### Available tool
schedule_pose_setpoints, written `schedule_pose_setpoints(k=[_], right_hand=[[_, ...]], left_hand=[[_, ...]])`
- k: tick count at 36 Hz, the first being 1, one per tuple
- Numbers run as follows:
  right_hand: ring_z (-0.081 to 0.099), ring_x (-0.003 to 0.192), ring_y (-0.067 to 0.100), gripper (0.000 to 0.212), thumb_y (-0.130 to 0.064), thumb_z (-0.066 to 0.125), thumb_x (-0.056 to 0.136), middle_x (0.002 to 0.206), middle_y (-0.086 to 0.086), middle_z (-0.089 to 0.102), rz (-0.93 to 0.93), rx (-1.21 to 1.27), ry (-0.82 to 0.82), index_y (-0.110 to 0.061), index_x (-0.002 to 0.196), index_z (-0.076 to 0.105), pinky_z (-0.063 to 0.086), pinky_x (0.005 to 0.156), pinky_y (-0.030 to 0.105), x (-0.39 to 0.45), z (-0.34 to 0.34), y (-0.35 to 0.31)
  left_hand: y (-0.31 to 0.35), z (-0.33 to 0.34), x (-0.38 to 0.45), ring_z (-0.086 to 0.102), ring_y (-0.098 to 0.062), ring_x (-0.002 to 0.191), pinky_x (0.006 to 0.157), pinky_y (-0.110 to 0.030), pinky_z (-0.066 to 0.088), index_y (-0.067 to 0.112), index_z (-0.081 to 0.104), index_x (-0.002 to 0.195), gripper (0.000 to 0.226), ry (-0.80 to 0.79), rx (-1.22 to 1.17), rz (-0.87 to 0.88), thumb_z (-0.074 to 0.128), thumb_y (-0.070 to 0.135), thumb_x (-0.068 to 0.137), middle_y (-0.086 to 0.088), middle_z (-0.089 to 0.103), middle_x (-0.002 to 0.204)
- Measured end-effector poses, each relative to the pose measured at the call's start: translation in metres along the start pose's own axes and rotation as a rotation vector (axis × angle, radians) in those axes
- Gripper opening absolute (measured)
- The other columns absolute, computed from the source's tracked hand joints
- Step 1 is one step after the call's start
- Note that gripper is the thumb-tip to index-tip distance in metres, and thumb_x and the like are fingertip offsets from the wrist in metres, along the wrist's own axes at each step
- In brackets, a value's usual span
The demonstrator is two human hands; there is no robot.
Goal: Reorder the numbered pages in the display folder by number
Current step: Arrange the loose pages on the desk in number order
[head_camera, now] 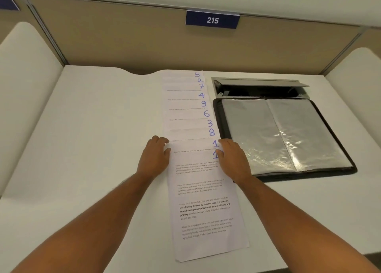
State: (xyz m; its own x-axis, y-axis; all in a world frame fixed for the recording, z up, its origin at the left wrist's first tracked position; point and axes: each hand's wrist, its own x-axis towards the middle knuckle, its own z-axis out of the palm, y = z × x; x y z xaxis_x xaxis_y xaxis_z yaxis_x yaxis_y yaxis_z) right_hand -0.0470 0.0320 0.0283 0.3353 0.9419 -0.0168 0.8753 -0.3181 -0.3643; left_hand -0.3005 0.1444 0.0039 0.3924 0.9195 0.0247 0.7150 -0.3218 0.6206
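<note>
**Pages all fanned out, folder waiting on the right**

So the white printed pages with blue handwritten numbers [186,116] sit in one overlapping column on the white table [92,128], long axis running from the far edge straight toward the near edge. Numbers down the right margin read 5, 2, 7, 4, 9, 6, 3, 8, 1, and the last one is partly covered.

Left hand [154,159] rests flat on the column's left edge, right hand [233,159] on its right edge, fingers relaxed and straight on both, nothing grasped. The black display folder with shiny clear sleeves [284,134] lies open just beside the column, toward the table's right edge, so the right hand is nearer it. Page 1 is right at the fingers, probably the first pick.
</note>
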Motion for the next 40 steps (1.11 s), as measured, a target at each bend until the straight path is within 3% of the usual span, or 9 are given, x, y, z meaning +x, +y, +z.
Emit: schedule_pose_setpoints(k=[6, 13, 23, 31, 36, 40], right_hand=[[0.059, 0.116, 0.024, 0.033, -0.024, 0.056, 0.105, 0.136, 0.007, 0.06, -0.011, 0.036, -0.079, -0.013, 0.136, 0.057, 0.053, 0.096, 0.038, 0.03, -0.011, 0.002], [0.065, 0.1, 0.019, 0.031, -0.026, 0.066, 0.098, 0.119, 0.006, 0.065, -0.034, -0.032, -0.183, -0.014, 0.126, 0.061, 0.057, 0.085, 0.03, 0.055, -0.013, 0.007], [0.062, 0.098, 0.017, 0.03, -0.023, 0.069, 0.097, 0.112, 0.002, 0.059, -0.04, -0.007, -0.185, -0.015, 0.125, 0.061, 0.059, 0.088, 0.033, 0.069, 0.0, 0.016], [0.064, 0.096, 0.017, 0.018, -0.023, 0.069, 0.097, 0.108, 0.001, 0.058, 0.012, 0.057, -0.19, -0.016, 0.112, 0.062, 0.06, 0.085, 0.032, 0.071, 0.004, 0.02], [0.066, 0.094, 0.018, 0.009, -0.026, 0.06, 0.102, 0.107, 0.003, 0.058, 0.035, 0.118, -0.146, -0.017, 0.104, 0.061, 0.059, 0.08, 0.027, 0.071, 0.0, 0.017], [0.067, 0.09, 0.016, 0.011, -0.026, 0.056, 0.104, 0.103, 0.002, 0.061, 0.07, 0.205, -0.098, -0.017, 0.098, 0.057, 0.061, 0.076, 0.029, 0.068, -0.004, 0.015]], left_hand=[[0.009, 0.001, 0.017, 0.049, -0.027, 0.12, 0.098, -0.041, 0.047, 0.012, 0.054, 0.136, 0.043, -0.08, 0.081, -0.013, 0.063, 0.026, 0.096, -0.008, 0.051, 0.129], [0.011, 0.005, 0.024, 0.048, -0.027, 0.117, 0.097, -0.04, 0.046, 0.012, 0.057, 0.13, 0.04, -0.141, 0.159, -0.036, 0.067, 0.026, 0.094, -0.008, 0.049, 0.125], [0.012, 0.005, 0.03, 0.047, -0.023, 0.112, 0.094, -0.038, 0.047, 0.014, 0.058, 0.12, 0.036, -0.162, 0.122, -0.091, 0.074, 0.021, 0.089, -0.003, 0.048, 0.12], [0.013, 0.005, 0.032, 0.048, -0.02, 0.102, 0.084, -0.031, 0.043, 0.017, 0.056, 0.106, 0.028, -0.165, 0.055, -0.1, 0.075, 0.015, 0.086, 0.002, 0.049, 0.108], [0.013, 0.003, 0.033, 0.053, -0.017, 0.092, 0.077, -0.029, 0.04, 0.021, 0.05, 0.114, 0.036, -0.171, -0.015, -0.134, 0.071, 0.01, 0.086, 0.006, 0.056, 0.099], [0.011, -0.001, 0.034, 0.057, -0.011, 0.079, 0.07, -0.026, 0.041, 0.024, 0.059, 0.109, 0.027, -0.118, -0.101, -0.156, 0.066, 0.008, 0.088, 0.008, 0.06, 0.084]])
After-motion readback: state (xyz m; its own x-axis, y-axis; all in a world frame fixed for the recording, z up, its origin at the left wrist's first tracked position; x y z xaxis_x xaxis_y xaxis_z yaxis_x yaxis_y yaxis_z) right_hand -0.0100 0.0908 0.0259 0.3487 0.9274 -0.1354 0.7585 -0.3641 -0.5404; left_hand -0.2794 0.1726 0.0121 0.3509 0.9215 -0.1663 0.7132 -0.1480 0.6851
